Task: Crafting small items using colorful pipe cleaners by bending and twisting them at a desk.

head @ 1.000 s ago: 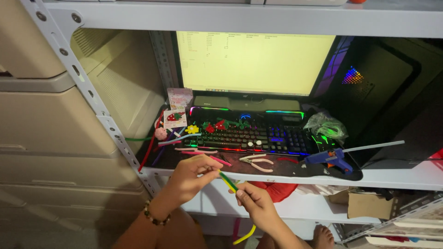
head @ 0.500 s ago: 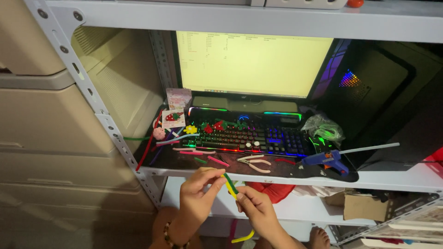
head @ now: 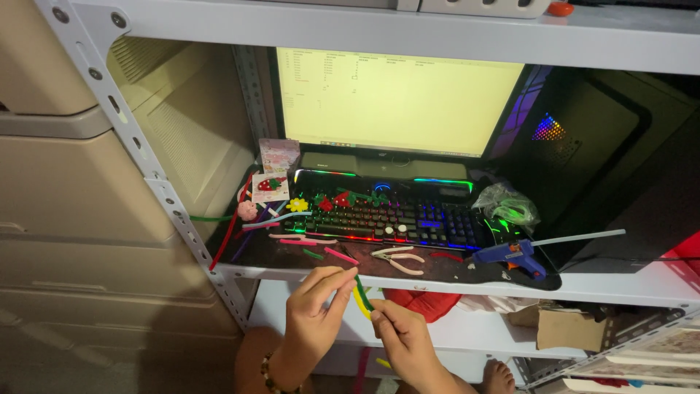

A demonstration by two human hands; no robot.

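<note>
Both hands, left (head: 313, 317) and right (head: 405, 339), pinch a green pipe cleaner (head: 362, 292) below the keyboard (head: 408, 219).

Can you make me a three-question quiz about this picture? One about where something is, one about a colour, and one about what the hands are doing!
1. Where does the blue plastic glue gun lie?
A. right of the backlit keyboard
B. on top of the monitor
C. on the floor

2. What colour is the lit monitor screen?
A. deep red
B. pale yellow
C. black

3. What are the left hand and right hand doing?
A. typing
B. resting flat on the shelf
C. pinching thin green and yellow pipe cleaners together

Answers: 1 A, it lies at the mat's right end. 2 B, the screen glows pale yellow. 3 C, both hands' fingertips meet on the strands below the shelf edge.
</note>
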